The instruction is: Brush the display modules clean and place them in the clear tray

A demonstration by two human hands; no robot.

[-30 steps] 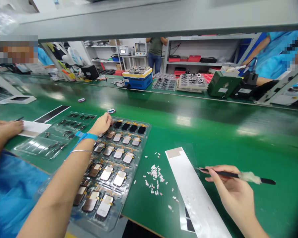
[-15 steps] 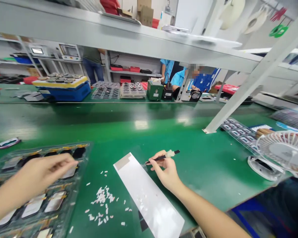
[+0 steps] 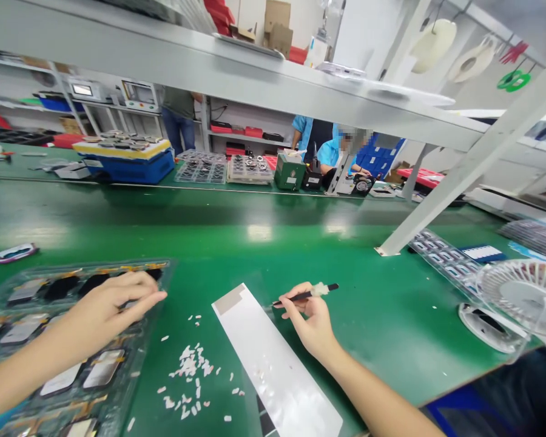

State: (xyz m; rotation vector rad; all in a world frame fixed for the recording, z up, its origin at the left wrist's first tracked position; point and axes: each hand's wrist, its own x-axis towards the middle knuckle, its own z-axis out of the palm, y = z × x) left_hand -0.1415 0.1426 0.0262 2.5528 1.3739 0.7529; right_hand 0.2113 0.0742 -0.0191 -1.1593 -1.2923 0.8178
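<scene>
Head view, right grip (image 3: 312, 323) clamped on brush (image 3: 300, 296), left grip (image 3: 111, 301) unclear above plastic tray (image 3: 91, 265)

My read | green surface (image 3: 255, 255): glossy, smooth | tray (image 3: 160, 285): clear glossy plastic | paper strip (image 3: 273, 364): white, matt | swab handle (image 3: 331, 287): black plastic, smooth

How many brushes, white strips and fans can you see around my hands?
Brushes: 1, the brush in your right hand
White strips: 1, the white strip left of that hand
Fans: 1, the fan at far right
Total: 3
</scene>
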